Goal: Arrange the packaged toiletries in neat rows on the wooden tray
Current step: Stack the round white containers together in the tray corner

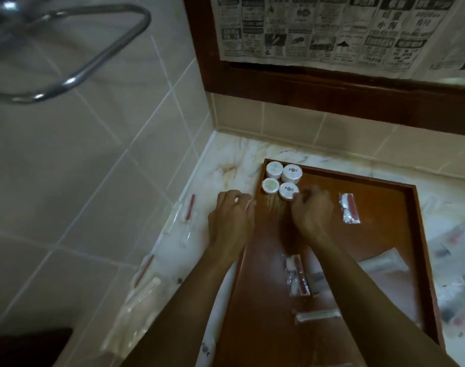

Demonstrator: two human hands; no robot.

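We look down on a reddish-brown wooden tray [385,234] sitting on the pale marble table [226,160] in a tiled corner. Four small round white jars [283,181] stand packed two by two in the tray's far left corner, touching one another.

Our right hand [312,210] is over the tray floor, just at the near right jar [289,191]; its fingers are curled and their tips meet that jar's side, though we cannot tell whether they pinch it or only touch it. Our left hand [230,215] hangs over the tray's left rim, beside the jars and apart from them, fingers loosely curled; something pale shows at its fingertips, too blurred to name, so its grip we cannot call.

To the right of the right hand, well apart, a clear plastic packet with a red stick inside [349,207] lies on the tray. Nearer us, between the two forearms, lies a second packet of the same kind [297,276], and closer still a long narrow white wrapped packet [317,316] lies crosswise. A pale tube [382,260] shows past the right forearm.

Off the tray, left of the left hand, more clear wrapped packets [185,218] lie along the table's edge. Newspaper [332,27] covers the dark-framed panel on the wall above.
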